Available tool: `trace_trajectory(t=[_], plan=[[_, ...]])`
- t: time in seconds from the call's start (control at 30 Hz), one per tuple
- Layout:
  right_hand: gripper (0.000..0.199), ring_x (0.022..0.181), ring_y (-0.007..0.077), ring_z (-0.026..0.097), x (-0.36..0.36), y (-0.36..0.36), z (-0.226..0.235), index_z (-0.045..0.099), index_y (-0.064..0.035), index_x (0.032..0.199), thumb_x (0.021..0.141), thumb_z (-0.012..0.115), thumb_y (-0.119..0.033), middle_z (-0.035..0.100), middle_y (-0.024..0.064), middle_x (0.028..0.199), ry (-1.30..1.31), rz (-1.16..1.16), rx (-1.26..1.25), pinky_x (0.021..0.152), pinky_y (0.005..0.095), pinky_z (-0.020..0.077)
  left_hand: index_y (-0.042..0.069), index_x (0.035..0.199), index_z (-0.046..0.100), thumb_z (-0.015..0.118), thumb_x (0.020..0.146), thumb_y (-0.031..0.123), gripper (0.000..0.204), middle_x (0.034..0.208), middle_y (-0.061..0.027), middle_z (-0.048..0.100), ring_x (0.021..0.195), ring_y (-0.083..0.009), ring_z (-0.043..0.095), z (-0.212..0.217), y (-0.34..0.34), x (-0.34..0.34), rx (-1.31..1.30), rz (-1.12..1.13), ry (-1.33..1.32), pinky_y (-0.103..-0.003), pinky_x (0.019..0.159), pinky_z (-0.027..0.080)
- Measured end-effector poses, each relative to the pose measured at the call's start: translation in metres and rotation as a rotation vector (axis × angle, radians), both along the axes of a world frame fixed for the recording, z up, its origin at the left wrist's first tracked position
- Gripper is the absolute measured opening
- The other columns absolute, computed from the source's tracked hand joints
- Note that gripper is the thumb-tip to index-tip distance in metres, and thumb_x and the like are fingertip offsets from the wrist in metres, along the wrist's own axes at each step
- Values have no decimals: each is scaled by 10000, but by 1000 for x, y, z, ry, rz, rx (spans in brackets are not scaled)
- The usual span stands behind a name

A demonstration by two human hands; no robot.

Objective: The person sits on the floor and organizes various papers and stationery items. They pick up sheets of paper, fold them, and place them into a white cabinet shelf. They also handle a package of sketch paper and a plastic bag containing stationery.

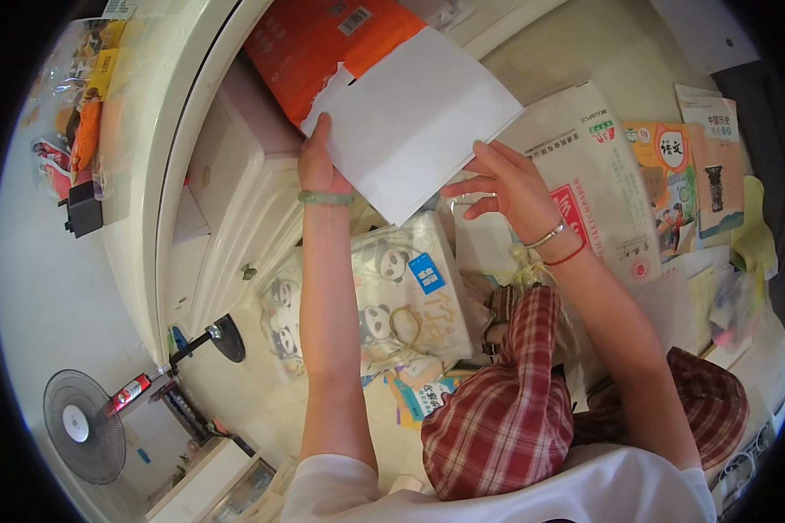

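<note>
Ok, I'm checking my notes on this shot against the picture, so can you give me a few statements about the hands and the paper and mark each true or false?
1. The left hand holds the left edge of the white sheet. True.
2. The right hand rests flat on the floor. False: it is raised at the sheet's right edge, fingers spread.
3. A green bangle sits on the left wrist. True.
4. The orange package lies on top of the white sheet. False: the sheet overlaps the package.
5. A panda-print bag lies below the sheet, between the forearms. True.
6. The person's lap is covered by plain blue cloth. False: it is red plaid cloth.
</note>
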State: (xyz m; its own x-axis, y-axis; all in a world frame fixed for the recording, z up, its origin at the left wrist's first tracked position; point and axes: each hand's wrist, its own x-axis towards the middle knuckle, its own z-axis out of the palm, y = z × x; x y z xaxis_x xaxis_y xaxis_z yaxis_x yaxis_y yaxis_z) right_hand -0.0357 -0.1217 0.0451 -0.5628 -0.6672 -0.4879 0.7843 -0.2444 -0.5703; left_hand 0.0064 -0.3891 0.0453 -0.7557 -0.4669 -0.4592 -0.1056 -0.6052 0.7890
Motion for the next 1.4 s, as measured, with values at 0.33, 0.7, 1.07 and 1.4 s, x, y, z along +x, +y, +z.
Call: trace_trajectory(t=[0.33,0.7,1.07,1.4], plan=[[379,862,274,678,-8,-29,-1,515,102,1097,962,502,-252,601,173,995,15,-12,-46,629,306,569,-10,1306,427,544,936,193,438,1267,-125,544,1179,-254,514,6,35,26,-45,50,-97,-406,1008,418],[367,744,215,655,-48,-38,-3,549,34,995,901,605,-316,633,134,885,78,33,135,613,304,544,58,1263,486,592,911,279,429,1209,-63,582,1063,-211,579,5,31,18,89,40,-67,-320,787,515],[319,651,195,635,-65,-90,0,572,9,929,880,629,-301,650,118,845,55,-44,-23,583,285,528,149,1114,551,629,895,317,287,960,10,612,725,-122,553,2,14,1,52,274,-53,-214,492,388],[232,602,138,615,-87,-74,-14,589,-22,906,846,673,-229,645,77,778,172,-59,84,551,271,525,95,995,569,601,918,279,203,827,-31,601,631,-113,498,-8,51,6,170,183,33,-206,502,391]])
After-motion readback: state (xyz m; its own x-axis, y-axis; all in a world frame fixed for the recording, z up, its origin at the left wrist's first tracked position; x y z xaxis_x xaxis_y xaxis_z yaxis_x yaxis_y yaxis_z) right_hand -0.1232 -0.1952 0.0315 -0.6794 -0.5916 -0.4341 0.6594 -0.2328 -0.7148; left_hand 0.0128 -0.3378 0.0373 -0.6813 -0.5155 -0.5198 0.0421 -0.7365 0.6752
